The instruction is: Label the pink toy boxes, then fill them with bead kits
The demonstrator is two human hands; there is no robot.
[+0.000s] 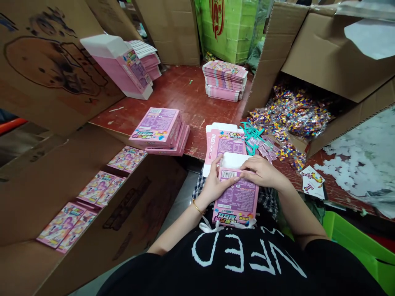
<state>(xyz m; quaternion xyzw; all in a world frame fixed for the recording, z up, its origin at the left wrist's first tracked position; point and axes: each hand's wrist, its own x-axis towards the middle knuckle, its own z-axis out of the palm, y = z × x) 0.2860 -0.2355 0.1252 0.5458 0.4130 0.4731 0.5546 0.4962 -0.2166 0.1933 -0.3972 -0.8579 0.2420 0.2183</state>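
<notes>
Against my chest rests a pink and purple carton (237, 197), its white end flap (236, 159) raised at the far end. My left hand (216, 181) is wrapped round the carton's left side, thumb across its printed face. On the right, my right hand (261, 170) grips the same carton near the flap, fingers on the upper edge. Just beyond lies a flattened pink carton (226, 139) with white flaps. Beside it are teal plastic pieces (253, 137) and small lilac packets (267, 149).
Finished-looking cartons (159, 127) are stacked at the table's left edge. Flat cartons (225, 78) stand piled at the back. Bags of colourful beads (296, 111) spill from a cardboard box (327, 53) at right. An open box (123, 222) at left holds several cartons. A green bin (354, 246) stands lower right.
</notes>
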